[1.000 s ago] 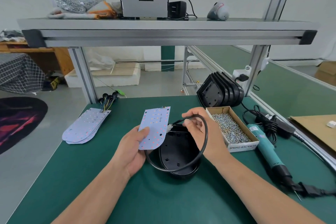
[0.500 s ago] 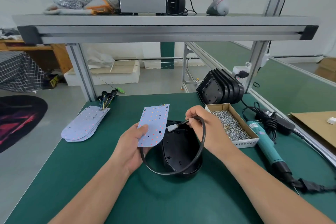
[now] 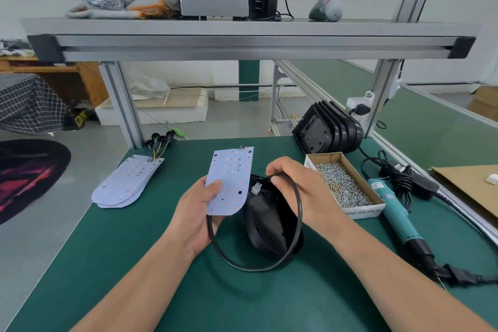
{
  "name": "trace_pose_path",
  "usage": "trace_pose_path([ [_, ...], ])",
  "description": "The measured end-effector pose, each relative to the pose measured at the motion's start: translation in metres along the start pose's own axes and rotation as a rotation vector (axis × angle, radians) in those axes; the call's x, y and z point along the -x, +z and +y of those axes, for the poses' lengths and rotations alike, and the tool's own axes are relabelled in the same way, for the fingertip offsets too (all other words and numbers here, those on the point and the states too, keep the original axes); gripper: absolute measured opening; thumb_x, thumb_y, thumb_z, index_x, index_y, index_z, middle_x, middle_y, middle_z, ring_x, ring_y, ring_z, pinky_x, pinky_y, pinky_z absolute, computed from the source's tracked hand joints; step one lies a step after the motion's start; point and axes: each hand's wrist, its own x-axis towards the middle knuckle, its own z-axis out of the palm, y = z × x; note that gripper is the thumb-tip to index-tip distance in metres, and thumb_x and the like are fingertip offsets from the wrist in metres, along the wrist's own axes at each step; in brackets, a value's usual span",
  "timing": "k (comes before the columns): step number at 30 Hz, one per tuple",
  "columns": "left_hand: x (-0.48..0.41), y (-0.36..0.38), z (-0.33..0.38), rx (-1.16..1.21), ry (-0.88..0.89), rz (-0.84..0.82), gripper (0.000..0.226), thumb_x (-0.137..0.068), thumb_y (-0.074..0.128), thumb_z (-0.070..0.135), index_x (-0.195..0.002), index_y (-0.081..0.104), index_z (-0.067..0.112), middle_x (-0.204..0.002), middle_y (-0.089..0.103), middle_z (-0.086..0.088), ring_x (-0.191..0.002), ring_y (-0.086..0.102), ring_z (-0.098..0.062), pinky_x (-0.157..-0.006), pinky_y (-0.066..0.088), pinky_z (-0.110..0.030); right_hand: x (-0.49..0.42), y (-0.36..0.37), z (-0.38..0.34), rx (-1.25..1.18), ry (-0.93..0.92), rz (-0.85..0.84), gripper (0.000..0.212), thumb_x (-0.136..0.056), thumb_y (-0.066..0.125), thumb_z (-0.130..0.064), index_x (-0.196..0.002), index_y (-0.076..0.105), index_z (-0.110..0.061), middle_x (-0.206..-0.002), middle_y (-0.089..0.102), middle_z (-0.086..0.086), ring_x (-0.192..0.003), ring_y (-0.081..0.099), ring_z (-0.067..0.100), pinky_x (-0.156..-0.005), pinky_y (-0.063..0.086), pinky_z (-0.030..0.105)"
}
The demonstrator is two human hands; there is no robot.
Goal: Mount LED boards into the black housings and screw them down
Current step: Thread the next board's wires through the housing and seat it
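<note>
Hardly anything's moved since half a second back: left hand (image 3: 198,213) and right hand (image 3: 301,194) keep the same grips, and the black cable (image 3: 250,269) loop just sags a touch lower. Green counter (image 3: 107,264) carries the lot. Biggest lump is the stack of spare housings (image 3: 328,129), standing on edge way out beyond the right fingers (image 3: 275,168). Next, the black housing (image 3: 266,226) being worked on sits on the counter directly below the right fingers and just right of the left ones. Well off to the left of the left fingers there's a fanned stack of boards (image 3: 126,183) lying flat. Left fingers are clamped on the LED board (image 3: 231,178), thumb on its face, rest behind, holding it up tilted beside the housing, so it isn't seated yet. Just right of the right fingers is the box of screws (image 3: 342,183), with the teal screwdriver (image 3: 396,213) lying flat past that. Right fingers are pinched together on the cable, which curves off them, round the housing's near side and up under the left hand. Tiny white connector (image 3: 256,187) on the cable's end hangs just under the right fingertips, next to the board's edge.
</note>
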Motion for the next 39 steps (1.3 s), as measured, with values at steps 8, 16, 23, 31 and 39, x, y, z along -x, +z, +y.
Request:
trace_pose_path([
  [8, 0.006, 0.01, 0.0, -0.073, 0.021, -0.089, 0.032, -0.109, 0.049, 0.015, -0.136, 0.063, 0.004, -0.131, 0.073, -0.017, -0.102, 0.073, -0.028, -0.082, 0.062, -0.037, -0.002, 0.028, 0.017, -0.03, 0.261, 0.026, 0.008, -0.087, 0.079, -0.009, -0.093, 0.076, -0.014, -0.096, 0.073, -0.002, -0.102, 0.064, 0.021, -0.094, 0.048, 0.037],
  [16, 0.014, 0.021, -0.006, -0.188, 0.123, -0.094, 0.035, -0.098, 0.064, 0.026, -0.129, 0.062, 0.01, -0.124, 0.077, -0.011, -0.102, 0.074, -0.024, -0.082, 0.059, -0.037, -0.001, 0.026, 0.02, -0.188, 0.302, -0.047, 0.006, -0.097, 0.071, -0.01, -0.099, 0.07, -0.015, -0.1, 0.073, 0.002, -0.099, 0.066, 0.022, -0.095, 0.051, 0.048],
  [23, 0.02, 0.029, -0.009, -0.389, 0.206, -0.108, 0.039, -0.092, 0.06, 0.044, -0.126, 0.061, 0.025, -0.121, 0.076, 0.002, -0.103, 0.07, -0.014, -0.088, 0.051, -0.037, -0.005, 0.02, 0.012, -0.249, 0.122, -0.155, 0.008, -0.102, 0.061, 0.006, -0.102, 0.069, 0.007, -0.107, 0.064, 0.022, -0.091, 0.067, 0.036, -0.083, 0.055, 0.053],
  [31, 0.023, 0.027, -0.003, -0.565, 0.199, -0.103, 0.027, -0.089, 0.054, 0.052, -0.113, 0.064, 0.043, -0.112, 0.074, 0.015, -0.101, 0.069, -0.006, -0.085, 0.049, -0.034, 0.0, 0.004, 0.022, -0.812, 0.439, -0.278, 0.038, -0.094, 0.051, -0.009, -0.122, 0.076, -0.007, -0.133, 0.072, 0.011, -0.126, 0.066, 0.025, -0.101, 0.054, 0.03],
  [39, 0.027, 0.03, -0.002, -0.628, 0.225, -0.059, 0.024, -0.089, 0.06, 0.053, -0.109, 0.066, 0.042, -0.107, 0.078, 0.01, -0.093, 0.073, -0.008, -0.079, 0.051, -0.03, -0.005, 0.013, 0.009, -0.738, 0.356, -0.227, 0.034, -0.104, 0.062, -0.041, -0.132, 0.071, -0.025, -0.137, 0.071, -0.002, -0.132, 0.063, 0.017, -0.112, 0.045, 0.038],
])
